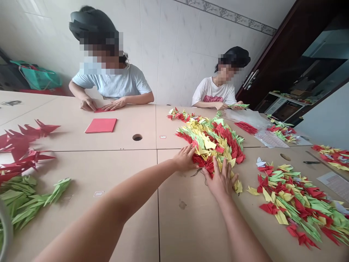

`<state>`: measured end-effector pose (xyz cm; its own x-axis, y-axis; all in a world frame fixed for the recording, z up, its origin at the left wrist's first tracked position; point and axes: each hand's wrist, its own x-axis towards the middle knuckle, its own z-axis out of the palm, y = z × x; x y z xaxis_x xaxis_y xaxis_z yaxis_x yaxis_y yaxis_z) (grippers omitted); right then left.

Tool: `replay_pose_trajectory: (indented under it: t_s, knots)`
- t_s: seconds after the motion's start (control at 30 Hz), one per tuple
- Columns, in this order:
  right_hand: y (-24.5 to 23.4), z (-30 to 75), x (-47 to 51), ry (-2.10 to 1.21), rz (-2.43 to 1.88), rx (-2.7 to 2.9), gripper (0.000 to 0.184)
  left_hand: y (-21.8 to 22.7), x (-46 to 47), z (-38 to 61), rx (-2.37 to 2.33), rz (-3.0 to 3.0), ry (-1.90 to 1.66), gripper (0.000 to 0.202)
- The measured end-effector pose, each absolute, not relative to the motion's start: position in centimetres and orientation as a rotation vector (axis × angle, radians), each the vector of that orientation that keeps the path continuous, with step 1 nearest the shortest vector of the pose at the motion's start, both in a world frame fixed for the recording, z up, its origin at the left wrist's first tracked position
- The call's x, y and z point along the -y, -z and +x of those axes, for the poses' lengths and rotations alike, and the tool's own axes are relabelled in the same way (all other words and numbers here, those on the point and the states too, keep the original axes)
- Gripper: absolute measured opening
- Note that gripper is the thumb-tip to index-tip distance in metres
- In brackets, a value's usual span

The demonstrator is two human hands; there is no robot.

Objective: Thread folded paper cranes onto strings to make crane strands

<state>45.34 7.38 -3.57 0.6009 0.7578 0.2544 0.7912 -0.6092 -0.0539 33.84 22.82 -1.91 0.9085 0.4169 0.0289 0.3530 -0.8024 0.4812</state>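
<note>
While the table [188, 229] fills most of the frame, one co-worker [114, 85] sits at upper left and another co-worker [214, 89] at upper right. At lower right lies a side pile [302, 200] of folded paper, and right of the centre the main pile [212, 134], both mostly red, yellow and green. On the main pile's near edge rest the left hand [185, 159] and the right hand [221, 180], each grip spread wide and not closed around any piece.
</note>
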Motion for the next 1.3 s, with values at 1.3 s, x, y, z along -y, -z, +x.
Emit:
replay_pose_trajectory:
  t_s: [1.3]
  knots:
    - [5.9, 29.9, 3.8, 0.069, -2.533, 1.654, 0.064, 1.7, -6.9, -0.4, -0.754, 2.468, -0.548, 0.054]
